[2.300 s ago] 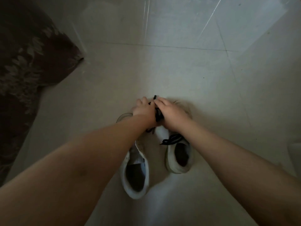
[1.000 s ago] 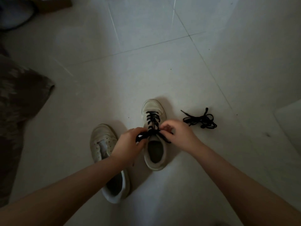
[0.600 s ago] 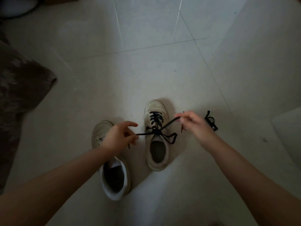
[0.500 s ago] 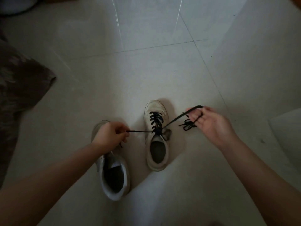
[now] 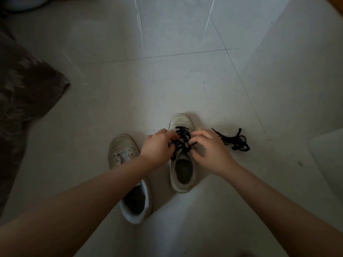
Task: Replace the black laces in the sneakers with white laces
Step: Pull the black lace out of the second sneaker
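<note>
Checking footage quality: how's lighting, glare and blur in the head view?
Head view: dim overall with dark corners; streaky glare on the floor tiles up top; right hand slightly motion-blurred; black lace still readable on the sneaker; wide-angle bending at edges.

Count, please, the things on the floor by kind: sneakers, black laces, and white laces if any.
Sneakers: 2, the unlaced sneaker and the laced sneaker
Black laces: 2, the lace in the sneaker and the loose lace
White laces: 0 in view
Total: 4
</note>
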The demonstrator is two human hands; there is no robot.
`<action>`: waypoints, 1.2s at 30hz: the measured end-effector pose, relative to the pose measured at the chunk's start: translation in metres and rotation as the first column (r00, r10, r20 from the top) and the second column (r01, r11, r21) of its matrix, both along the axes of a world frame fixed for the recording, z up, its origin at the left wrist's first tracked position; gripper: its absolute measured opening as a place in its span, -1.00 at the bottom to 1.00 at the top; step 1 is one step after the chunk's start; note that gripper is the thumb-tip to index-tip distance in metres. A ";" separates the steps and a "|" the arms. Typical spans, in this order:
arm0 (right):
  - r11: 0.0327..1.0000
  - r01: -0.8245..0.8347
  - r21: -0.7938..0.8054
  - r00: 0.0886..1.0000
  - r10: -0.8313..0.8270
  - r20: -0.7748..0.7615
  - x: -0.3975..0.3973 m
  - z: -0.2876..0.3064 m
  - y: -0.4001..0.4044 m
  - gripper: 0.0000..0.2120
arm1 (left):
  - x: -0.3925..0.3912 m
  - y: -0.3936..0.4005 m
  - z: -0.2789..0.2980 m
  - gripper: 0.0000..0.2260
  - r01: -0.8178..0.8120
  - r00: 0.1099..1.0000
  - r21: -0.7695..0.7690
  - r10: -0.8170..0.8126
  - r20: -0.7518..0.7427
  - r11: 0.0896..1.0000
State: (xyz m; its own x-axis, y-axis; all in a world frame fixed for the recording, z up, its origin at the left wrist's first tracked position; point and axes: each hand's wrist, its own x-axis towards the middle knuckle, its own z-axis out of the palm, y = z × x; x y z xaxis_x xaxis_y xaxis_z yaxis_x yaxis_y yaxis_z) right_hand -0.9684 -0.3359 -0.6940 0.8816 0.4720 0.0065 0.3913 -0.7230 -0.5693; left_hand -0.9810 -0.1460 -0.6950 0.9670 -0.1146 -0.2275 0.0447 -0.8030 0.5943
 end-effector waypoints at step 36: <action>0.980 0.177 -0.093 0.965 -0.192 -0.179 -0.026 -0.008 0.012 -0.63 | -0.021 -0.004 -0.008 -0.58 0.003 0.999 -0.188 0.004 0.038 0.982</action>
